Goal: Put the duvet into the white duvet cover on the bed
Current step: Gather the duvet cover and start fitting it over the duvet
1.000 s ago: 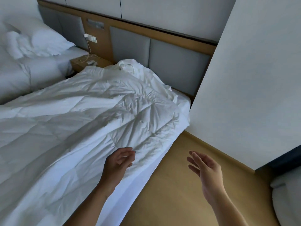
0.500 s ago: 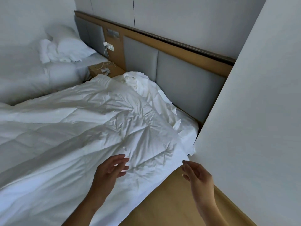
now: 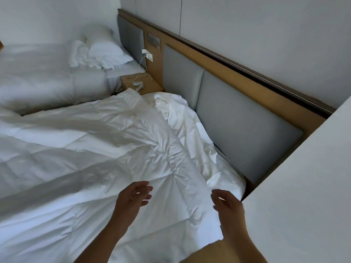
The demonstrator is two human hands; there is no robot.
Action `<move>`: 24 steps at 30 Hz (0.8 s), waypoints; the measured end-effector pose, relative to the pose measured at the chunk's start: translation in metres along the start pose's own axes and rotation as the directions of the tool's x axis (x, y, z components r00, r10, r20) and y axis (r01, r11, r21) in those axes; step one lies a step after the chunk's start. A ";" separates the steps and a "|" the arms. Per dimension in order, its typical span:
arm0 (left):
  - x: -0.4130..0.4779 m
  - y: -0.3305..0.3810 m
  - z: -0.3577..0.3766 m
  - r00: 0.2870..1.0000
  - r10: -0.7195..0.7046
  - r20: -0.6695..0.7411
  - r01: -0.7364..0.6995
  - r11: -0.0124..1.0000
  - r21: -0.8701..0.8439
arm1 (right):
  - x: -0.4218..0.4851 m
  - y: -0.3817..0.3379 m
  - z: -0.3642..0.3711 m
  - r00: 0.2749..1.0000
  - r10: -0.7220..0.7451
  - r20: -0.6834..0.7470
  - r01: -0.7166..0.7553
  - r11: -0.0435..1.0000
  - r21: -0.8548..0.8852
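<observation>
Both hands empty. Left hand (image 3: 133,198) has its fingers loosely spread and palm turned inward. Right hand (image 3: 228,207) is likewise slack and open, and neither grips cloth. They hover over the near corner of the duvet (image 3: 95,149); contact cannot be told, but they look just clear of it. The quilted duvet lies spread on the bed (image 3: 232,177), directly under and ahead of both hands. Its corner spills off the bed edge below the right hand toward the floor (image 3: 205,251). Its long axis follows the bed, running from the headboard (image 3: 237,130) end ahead-right of the right hand and away past the left hand to the left. The duvet cover (image 3: 190,120), a smoother, crumpled white cloth, is bunched ahead of the right hand along the headboard, partly beneath the duvet's top edge. Judgement: the hands bracket the corner to take hold of it, since a corner is the natural lead for feeding into the cover, and the cover sits heaped at that end within reach. The cover's opening is not discernible. A wall (image 3: 303,186) stands close beside the right hand, leaving little room on that side. Far beyond the left hand are a nightstand (image 3: 140,84) and a second bed (image 3: 38,82).
</observation>
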State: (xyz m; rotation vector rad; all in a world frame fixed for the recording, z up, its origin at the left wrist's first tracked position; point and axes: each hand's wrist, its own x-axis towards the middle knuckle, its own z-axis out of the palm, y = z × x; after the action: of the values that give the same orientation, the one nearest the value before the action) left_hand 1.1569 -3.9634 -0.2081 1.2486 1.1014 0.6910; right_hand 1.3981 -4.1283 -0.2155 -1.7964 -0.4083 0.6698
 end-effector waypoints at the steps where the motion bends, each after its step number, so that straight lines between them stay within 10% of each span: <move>1: 0.019 -0.002 0.012 1.000 -0.025 0.013 0.025 0.999 0.033 | 0.019 0.003 0.004 1.000 0.021 0.015 -0.021 1.000 -0.023; 11: 0.162 -0.032 0.145 0.986 -0.167 0.014 0.152 0.925 0.349 | 0.232 0.066 0.067 0.948 0.251 0.194 -0.181 0.930 -0.320; 18: 0.216 -0.066 0.201 0.878 -0.456 -0.148 0.464 0.732 0.498 | 0.338 0.133 0.119 0.761 0.480 0.437 -0.093 0.747 -0.658; 24: 0.272 -0.113 0.216 0.811 -0.487 -0.325 0.585 0.688 0.428 | 0.359 0.173 0.150 0.845 0.424 0.326 0.019 0.585 -0.811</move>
State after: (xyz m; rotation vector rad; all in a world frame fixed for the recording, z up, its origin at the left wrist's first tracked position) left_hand 1.4374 -3.8301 -0.4005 1.2070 1.8012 0.0408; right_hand 1.5749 -3.8627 -0.4984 -2.5491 -0.9746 1.2804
